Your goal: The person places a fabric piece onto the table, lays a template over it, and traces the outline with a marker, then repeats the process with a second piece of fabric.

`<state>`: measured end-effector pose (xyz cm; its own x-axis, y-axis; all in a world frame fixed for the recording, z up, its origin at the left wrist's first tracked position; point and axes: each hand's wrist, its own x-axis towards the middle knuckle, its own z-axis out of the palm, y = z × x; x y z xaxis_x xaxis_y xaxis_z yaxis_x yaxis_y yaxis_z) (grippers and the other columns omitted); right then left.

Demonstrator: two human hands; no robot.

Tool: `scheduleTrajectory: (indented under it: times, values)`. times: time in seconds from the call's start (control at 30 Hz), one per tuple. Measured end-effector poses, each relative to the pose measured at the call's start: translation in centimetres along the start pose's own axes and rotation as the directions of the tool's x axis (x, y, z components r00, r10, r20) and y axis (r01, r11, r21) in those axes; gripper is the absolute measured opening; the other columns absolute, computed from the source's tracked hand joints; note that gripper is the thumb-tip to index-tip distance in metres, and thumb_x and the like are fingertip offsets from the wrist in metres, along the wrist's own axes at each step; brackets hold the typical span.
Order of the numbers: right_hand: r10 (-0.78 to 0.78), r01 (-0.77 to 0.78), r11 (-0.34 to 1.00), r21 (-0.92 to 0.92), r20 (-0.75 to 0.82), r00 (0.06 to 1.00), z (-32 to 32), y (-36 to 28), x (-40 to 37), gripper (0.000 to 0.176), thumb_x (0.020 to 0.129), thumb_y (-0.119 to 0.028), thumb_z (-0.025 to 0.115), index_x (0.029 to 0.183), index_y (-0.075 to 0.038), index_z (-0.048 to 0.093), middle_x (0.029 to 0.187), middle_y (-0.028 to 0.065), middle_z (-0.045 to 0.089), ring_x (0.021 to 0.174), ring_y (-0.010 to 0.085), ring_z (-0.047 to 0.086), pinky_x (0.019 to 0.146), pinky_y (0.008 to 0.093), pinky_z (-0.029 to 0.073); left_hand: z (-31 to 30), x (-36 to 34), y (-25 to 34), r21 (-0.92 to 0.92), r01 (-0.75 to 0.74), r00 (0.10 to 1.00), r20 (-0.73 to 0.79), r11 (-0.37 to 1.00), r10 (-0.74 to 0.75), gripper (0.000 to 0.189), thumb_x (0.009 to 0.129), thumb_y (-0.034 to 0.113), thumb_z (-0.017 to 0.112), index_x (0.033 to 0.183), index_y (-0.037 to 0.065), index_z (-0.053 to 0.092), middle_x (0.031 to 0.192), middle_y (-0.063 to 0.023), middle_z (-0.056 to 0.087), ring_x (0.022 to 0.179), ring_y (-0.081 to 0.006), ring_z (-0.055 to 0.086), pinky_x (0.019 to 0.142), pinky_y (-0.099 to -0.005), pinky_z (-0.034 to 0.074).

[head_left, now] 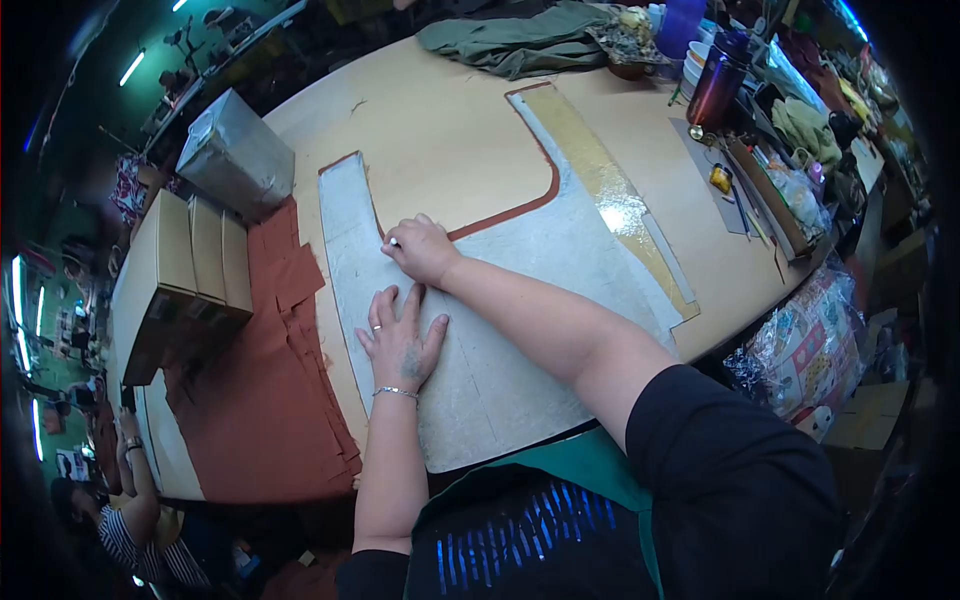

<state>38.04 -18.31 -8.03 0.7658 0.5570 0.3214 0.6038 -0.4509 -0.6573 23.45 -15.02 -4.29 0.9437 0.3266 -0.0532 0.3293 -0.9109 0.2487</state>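
In the head view, a grey template (520, 330) lies flat on the pale table (450, 150) directly in front of the person, its far side cut away in a deep, rounded opening with a long strip running forward on either side. A narrow reddish-brown band (505, 219) follows the edge of that opening. The left hand (403, 345) rests palm down on the template, fingers spread, a ring on one of them and a bracelet (395, 392) at the wrist. Just beyond it, the right hand (425, 252) has its fingers curled together, pinching a small white object (394, 241) near the left corner of the opening; what kind of object it is, I cannot tell. Along the template's right side runs a glossy yellowish strip (590, 165). To the left lies layered reddish-brown cloth (250, 420), with cardboard boxes (175, 250) and a metal tin (240, 155) near its far end. A green garment (510, 40) lies at the table's far edge, and a dark bottle (720, 80) stands at the far right. Another person in a striped top (125, 540) is at the lower left
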Motion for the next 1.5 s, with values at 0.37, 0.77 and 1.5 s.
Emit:
scheduleTrajectory:
  times: [0.37,0.77,1.5]
  values:
    - [0.084,-0.083,0.996,-0.02,0.378,0.922,-7.4,2.8,-0.1,0.028,0.08,-0.031,0.054,0.093,-0.009,0.064,0.094,0.0107,0.062,0.097,0.0271,0.053,0.083,0.0403,0.042,1.3,0.2,-0.4,0.076,-0.036,0.994,-0.096,0.996,0.043,0.057,0.075,0.047,0.054,0.125,0.022,0.041,0.131,-0.0075,0.028,0.125,-0.0267,0.022,0.094,-0.0615,0.015]
    - [0.209,-0.227,0.974,0.003,0.382,0.9,-19.9,12.8,-2.0,0.023,0.08,-0.024,0.055,0.088,-0.004,0.062,0.084,0.0135,0.062,0.077,0.0227,0.058,0.072,0.0312,0.044,1.4,0.4,-0.6,0.074,-0.049,0.994,-0.098,0.996,0.056,0.057,0.075,0.044,0.055,0.125,0.022,0.042,0.131,-0.0076,0.029,0.124,-0.0272,0.024,0.096,-0.0593,0.015]
    - [0.241,-0.14,0.96,-0.243,0.457,0.856,-21.5,15.9,2.9,0.022,0.079,-0.023,0.057,0.09,-0.005,0.061,0.086,0.0107,0.063,0.08,0.0214,0.058,0.072,0.0306,0.043,4.5,2.6,15.8,0.106,-0.396,0.918,0.051,0.912,0.393,0.058,0.078,0.05,0.048,0.128,0.023,0.037,0.136,-0.0088,0.025,0.128,-0.0307,0.016,0.092,-0.0655,0.017]
